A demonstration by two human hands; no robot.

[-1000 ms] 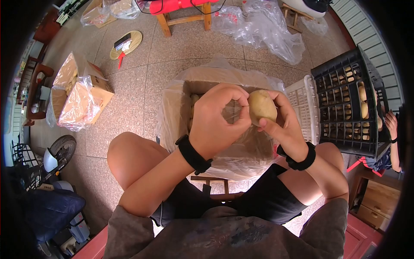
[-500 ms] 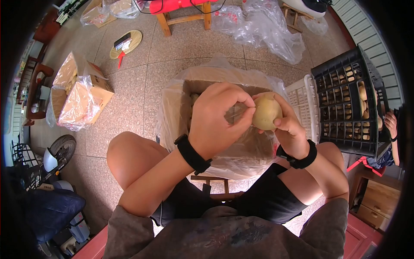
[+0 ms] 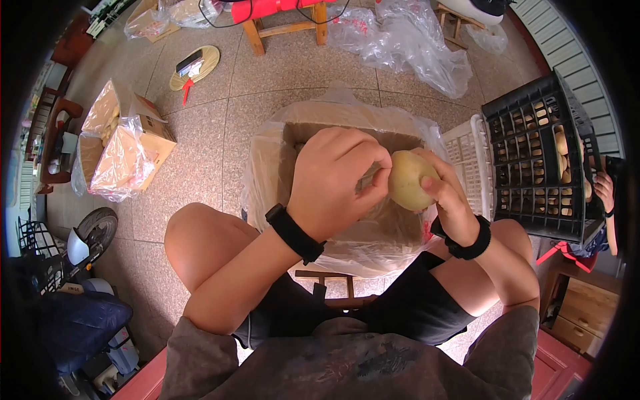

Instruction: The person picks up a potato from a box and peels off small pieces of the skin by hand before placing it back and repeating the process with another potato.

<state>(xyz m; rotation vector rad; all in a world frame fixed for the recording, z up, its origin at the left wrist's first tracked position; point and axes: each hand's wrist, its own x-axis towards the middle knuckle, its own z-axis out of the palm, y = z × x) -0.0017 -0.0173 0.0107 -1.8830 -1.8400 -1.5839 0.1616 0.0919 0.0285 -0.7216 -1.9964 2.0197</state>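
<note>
A round yellow-green fruit is held over the open cardboard box, which is lined with clear plastic. My right hand wraps round the fruit from the right, its thumb on the near side. From the left, my left hand has thumb and forefinger pinched together close to the fruit's left edge. Whatever lies between those fingertips, if anything, is too small to make out. Much of the box's inside is hidden behind my left hand.
A black crate holding fruit stands at the right, beside a white basket. Another person's hand is at the crate's far right. A plastic-covered box stands left; a wooden stool is ahead.
The fruit has turned and sunk slightly toward me in my right hand. My left hand has shifted a little to the left, its fingers still pinched.
</note>
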